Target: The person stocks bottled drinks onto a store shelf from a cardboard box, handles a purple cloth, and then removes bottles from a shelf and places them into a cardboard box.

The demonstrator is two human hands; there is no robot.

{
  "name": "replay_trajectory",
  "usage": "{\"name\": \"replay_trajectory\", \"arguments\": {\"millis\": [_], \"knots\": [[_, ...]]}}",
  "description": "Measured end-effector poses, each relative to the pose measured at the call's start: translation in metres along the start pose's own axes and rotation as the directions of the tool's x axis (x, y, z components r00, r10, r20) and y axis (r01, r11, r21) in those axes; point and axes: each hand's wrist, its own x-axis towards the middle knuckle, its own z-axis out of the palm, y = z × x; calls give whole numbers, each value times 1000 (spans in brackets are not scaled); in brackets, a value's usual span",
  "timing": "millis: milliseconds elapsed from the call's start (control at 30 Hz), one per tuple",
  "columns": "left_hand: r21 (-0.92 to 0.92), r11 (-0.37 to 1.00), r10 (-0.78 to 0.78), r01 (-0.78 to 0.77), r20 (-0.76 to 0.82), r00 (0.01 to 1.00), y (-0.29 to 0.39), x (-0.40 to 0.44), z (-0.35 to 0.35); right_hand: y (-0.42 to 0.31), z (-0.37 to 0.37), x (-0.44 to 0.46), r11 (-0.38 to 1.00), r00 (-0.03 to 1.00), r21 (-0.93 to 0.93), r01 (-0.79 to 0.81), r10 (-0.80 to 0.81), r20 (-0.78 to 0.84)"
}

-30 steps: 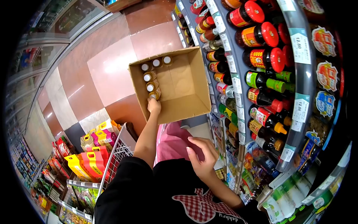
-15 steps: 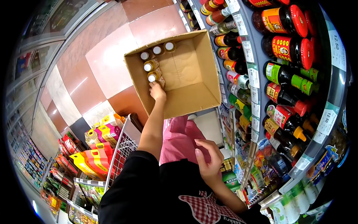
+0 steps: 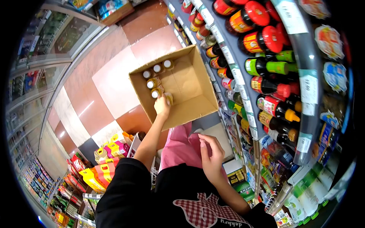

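Observation:
A cardboard box (image 3: 201,106) stands with its top toward me, holding several small bottles with white caps along its left side and far corner. Inside it, my left hand (image 3: 162,106) has its fingers closed at the nearest bottle (image 3: 156,93) of the left row. That bottle's cap shows at my fingertips, while the hand covers part of its body. My right hand (image 3: 213,155) hovers in front of my body, thumb and fingers extended, with nothing in it.
On the right, shelves carry jars with red lids (image 3: 253,41) and sauce bottles (image 3: 270,89) behind a price-tag rail (image 3: 310,89). Yellow and red packages (image 3: 100,174) stand at the lower left. Glass-fronted cabinets (image 3: 68,36) line the far left, beside the tiled floor (image 3: 108,87).
The view has shifted, so the shelves sit further left and the box looks slightly lower. My left hand stays at the near bottle in the box; my right hand remains raised and unoccupied.

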Motion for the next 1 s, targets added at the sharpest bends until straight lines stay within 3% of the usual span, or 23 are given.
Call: {"name": "replay_trajectory", "arguments": {"millis": [133,267,367,500,533,600,733,767,933,1000], "knots": [[-148,957,240,-251,-90,967,47,-51,-109,4,-11,-1,997,996,-31,75,-76,-39],[-199,844,490,-498,-95,867,91,-99,-222,-2,-27,-3,988,989,-72,135,-139,-49],[-285,760,589,-585,-80,804,130,-141,-307,-17,-40,-4,960,965,-129,249,-257,-48],[-272,631,729,-727,-112,675,174,-199,-396,-44,-54,-8,909,910,-75,410,-414,-41],[-240,562,785,-791,-146,602,182,-209,-412,-54,-58,-10,890,889,-83,448,-454,-65],[-266,555,788,-788,-134,601,202,-235,-443,-72,-67,-17,848,842,-111,519,-529,-103],[-149,462,877,-874,-72,475,235,-275,-490,-96,-77,-27,768,752,-84,635,-639,-162],[-182,471,872,-863,-48,487,243,-285,-498,-101,-81,-29,728,704,-97,679,-682,-197],[-191,497,866,-846,53,497,286,-321,-528,-121,-108,-51,771,755,59,634,-600,-265],[-184,445,895,-877,60,441,302,-322,-532,-127,-120,-60,765,758,130,630,-571,-315]]}}
